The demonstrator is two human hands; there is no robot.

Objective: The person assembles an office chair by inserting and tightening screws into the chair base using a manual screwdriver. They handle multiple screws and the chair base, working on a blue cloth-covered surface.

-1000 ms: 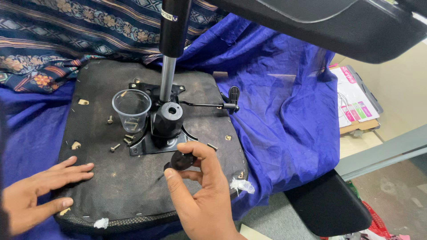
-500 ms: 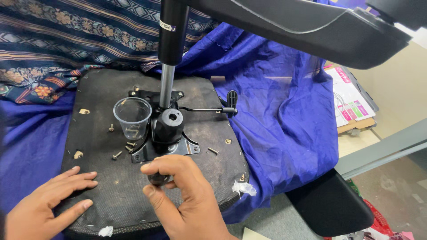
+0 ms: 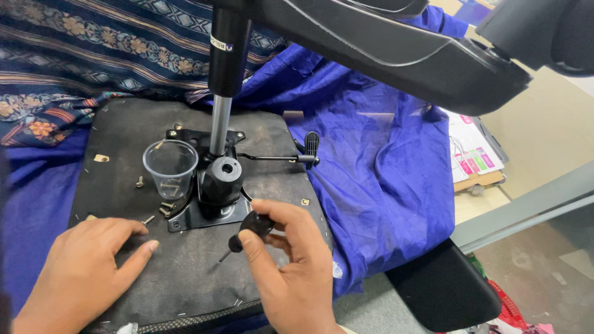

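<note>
An upturned black chair seat [image 3: 204, 278] lies on blue cloth, with a black metal mechanism plate [image 3: 210, 213] and a chrome gas cylinder [image 3: 220, 127] rising from it. My right hand [image 3: 291, 272] pinches a small black-handled screwdriver [image 3: 250, 227], its tip pointing down-left just off the plate's front edge. Spread flat on the seat at the lower left, my left hand [image 3: 83, 272] holds nothing, fingertips close to a loose screw [image 3: 148, 219]. A clear plastic cup [image 3: 170, 167] stands left of the cylinder.
Several loose screws [image 3: 166, 207] lie beside the cup. A lever with a black paddle [image 3: 311, 145] sticks out right of the mechanism. Blue cloth [image 3: 377, 179] drapes right, a patterned fabric [image 3: 80, 62] behind. A black chair arm [image 3: 396, 49] hangs overhead; papers [image 3: 473, 154] lie at the right.
My right hand has carried the screwdriver back up toward the plate's front edge. My left hand slid slightly right toward the loose screws. The view drew closer.
</note>
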